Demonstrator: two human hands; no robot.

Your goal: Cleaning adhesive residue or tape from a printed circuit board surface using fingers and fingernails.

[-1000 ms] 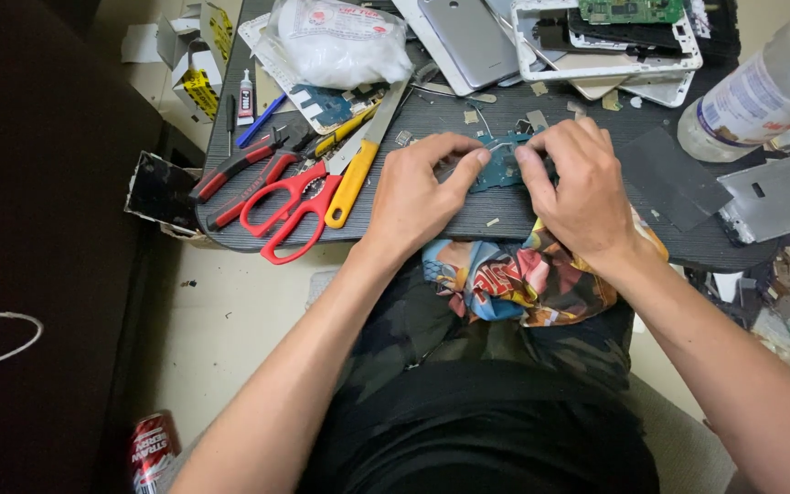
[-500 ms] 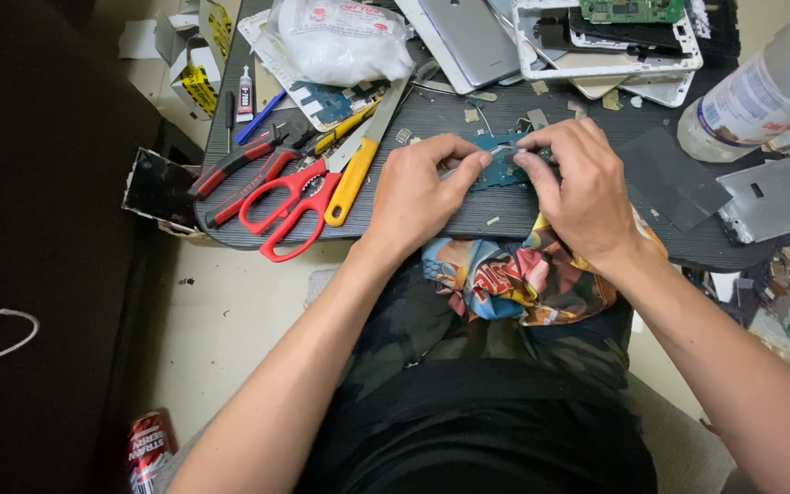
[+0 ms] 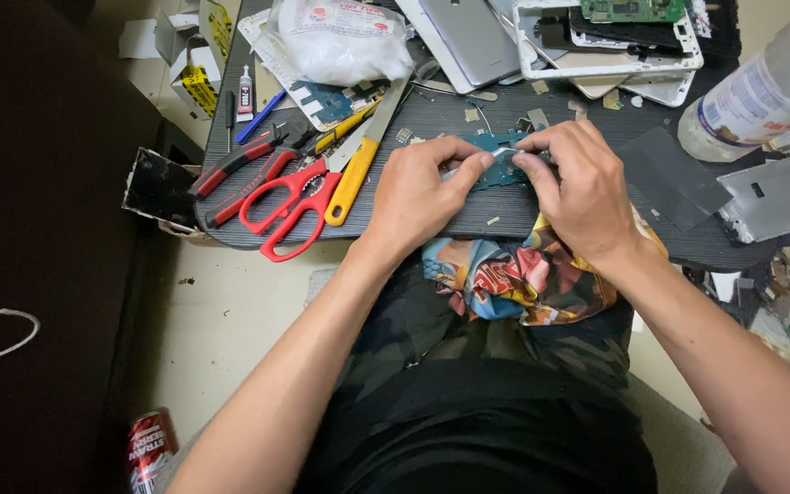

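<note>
Both of my hands meet over a small teal circuit board (image 3: 502,171) that lies on the dark grey work board (image 3: 468,215). My left hand (image 3: 418,187) pinches its left end between thumb and fingers. My right hand (image 3: 578,187) grips the right end from above, its fingers curled over the part. Much of the circuit board is hidden under my fingers. A colourful cloth (image 3: 528,274) lies on my lap just below the hands.
Red scissors (image 3: 290,203), red-handled pliers (image 3: 235,165) and a yellow-handled tool (image 3: 358,165) lie left of my hands. Behind them are a white plastic bag (image 3: 340,41), a silver device shell (image 3: 473,37), a white frame (image 3: 610,46) and a plastic bottle (image 3: 761,91). A drink can (image 3: 150,450) stands on the floor.
My hands have shifted slightly on the circuit board, with the fingers drawn closer together over it. Nothing else has moved.
</note>
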